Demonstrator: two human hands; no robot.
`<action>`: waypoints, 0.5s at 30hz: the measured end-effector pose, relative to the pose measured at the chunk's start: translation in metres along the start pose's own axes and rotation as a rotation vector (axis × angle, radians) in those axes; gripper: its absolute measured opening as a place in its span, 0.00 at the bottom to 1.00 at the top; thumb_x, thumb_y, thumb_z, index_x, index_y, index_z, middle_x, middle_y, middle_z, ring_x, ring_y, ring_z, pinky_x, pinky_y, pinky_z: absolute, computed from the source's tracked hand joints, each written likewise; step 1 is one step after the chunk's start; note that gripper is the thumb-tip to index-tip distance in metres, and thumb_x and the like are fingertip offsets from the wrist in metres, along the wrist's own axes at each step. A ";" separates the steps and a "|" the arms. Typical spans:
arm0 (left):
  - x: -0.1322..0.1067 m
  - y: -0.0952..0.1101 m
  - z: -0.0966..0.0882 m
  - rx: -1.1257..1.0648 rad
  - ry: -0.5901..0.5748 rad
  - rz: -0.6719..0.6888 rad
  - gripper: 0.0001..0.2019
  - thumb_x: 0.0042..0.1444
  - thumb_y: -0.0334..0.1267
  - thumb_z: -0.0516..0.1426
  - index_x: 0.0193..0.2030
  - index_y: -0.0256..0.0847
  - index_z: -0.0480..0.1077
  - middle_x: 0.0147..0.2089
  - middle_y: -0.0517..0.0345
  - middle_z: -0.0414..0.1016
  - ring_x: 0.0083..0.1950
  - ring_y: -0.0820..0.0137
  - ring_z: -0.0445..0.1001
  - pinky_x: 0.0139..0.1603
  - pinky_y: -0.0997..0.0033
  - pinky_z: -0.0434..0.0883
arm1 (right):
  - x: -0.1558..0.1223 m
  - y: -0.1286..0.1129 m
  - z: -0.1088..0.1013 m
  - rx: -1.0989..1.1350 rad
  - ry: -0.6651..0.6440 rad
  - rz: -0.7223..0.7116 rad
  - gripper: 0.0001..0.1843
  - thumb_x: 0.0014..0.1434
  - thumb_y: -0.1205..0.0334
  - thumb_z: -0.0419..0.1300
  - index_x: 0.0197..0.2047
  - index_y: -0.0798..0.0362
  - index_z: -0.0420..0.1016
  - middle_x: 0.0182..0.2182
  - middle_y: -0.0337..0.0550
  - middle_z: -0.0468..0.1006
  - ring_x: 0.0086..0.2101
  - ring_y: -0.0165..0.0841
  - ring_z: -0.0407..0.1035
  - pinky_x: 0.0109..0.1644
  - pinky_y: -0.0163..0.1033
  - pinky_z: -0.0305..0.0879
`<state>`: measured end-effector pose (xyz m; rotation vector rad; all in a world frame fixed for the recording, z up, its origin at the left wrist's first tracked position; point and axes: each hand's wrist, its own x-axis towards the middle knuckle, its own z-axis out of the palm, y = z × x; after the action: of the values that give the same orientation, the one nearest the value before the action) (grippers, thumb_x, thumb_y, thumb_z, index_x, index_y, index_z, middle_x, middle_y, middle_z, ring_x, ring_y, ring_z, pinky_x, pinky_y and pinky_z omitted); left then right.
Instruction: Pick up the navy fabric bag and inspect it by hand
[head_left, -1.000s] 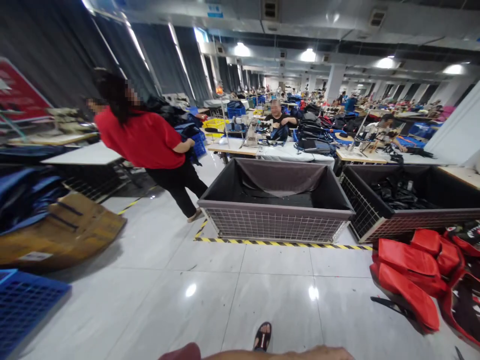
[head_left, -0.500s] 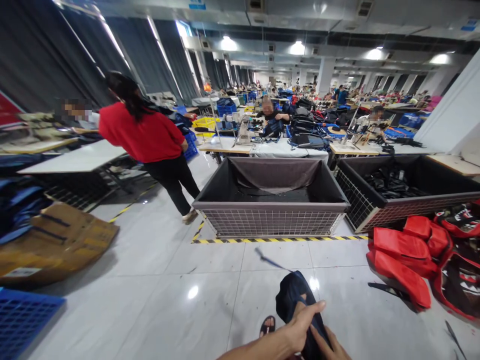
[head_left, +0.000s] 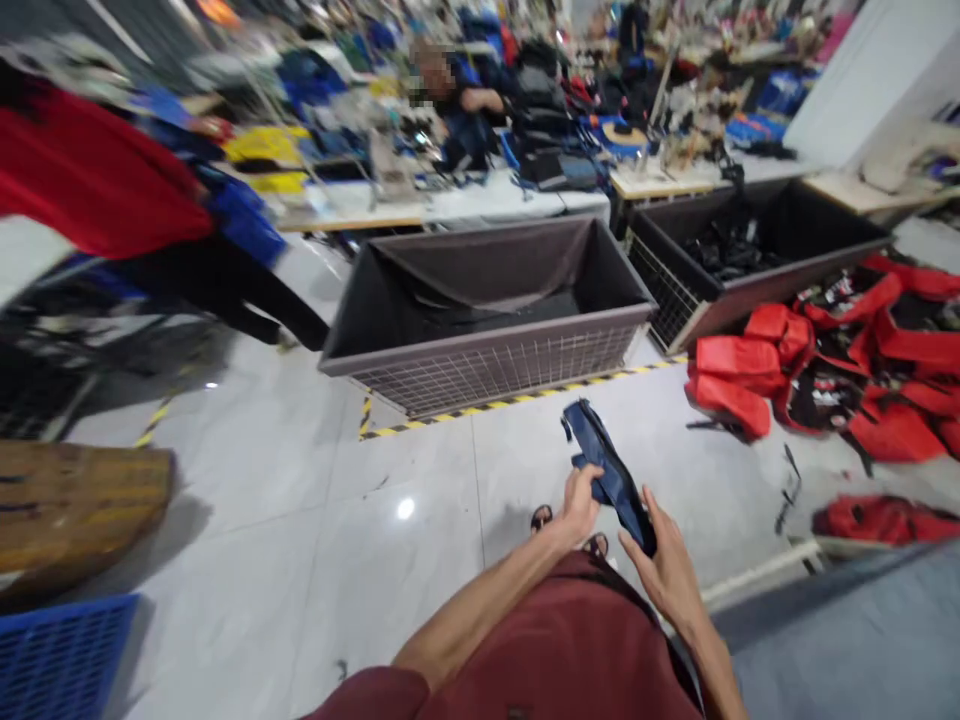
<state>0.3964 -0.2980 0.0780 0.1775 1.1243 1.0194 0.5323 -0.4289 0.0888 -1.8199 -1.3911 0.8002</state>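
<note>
My left hand (head_left: 579,505) and my right hand (head_left: 667,570) both grip a dark blue fabric piece (head_left: 607,475) held in front of my waist above the tiled floor. The left hand pinches its middle, while the right hand holds its lower end. The upper end of the fabric sticks up and away from me. A sandalled foot (head_left: 541,518) shows just below the left hand.
A wire-sided bin with dark liner (head_left: 487,365) stands ahead behind yellow-black floor tape; a second bin (head_left: 675,300) is to its right. Red bags (head_left: 750,385) lie on the floor at right. A person in a red top (head_left: 90,180) stands at left. A blue crate (head_left: 60,650) sits lower left.
The view has tilted down and turned. My hands have lifted the blue fabric higher and further from me, and the fabric now stretches between both hands.
</note>
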 end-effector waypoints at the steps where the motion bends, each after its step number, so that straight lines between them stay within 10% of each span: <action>1: 0.001 0.003 0.002 0.014 -0.012 -0.007 0.17 0.42 0.39 0.69 0.34 0.45 0.66 0.30 0.67 0.72 0.36 0.70 0.71 0.40 0.69 0.71 | 0.001 -0.005 0.000 0.039 0.011 0.030 0.48 0.70 0.34 0.63 0.84 0.50 0.60 0.75 0.57 0.70 0.72 0.54 0.66 0.77 0.65 0.65; 15: -0.024 0.024 0.018 0.130 -0.206 0.001 0.09 0.54 0.37 0.67 0.35 0.43 0.69 0.34 0.62 0.77 0.39 0.69 0.74 0.48 0.65 0.71 | 0.045 -0.050 -0.013 0.298 0.055 0.168 0.40 0.74 0.33 0.59 0.74 0.54 0.75 0.69 0.55 0.78 0.67 0.49 0.72 0.76 0.55 0.67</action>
<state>0.3957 -0.2961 0.1164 0.3786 1.0022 0.9075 0.5259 -0.3784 0.1348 -1.7246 -1.0320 0.9798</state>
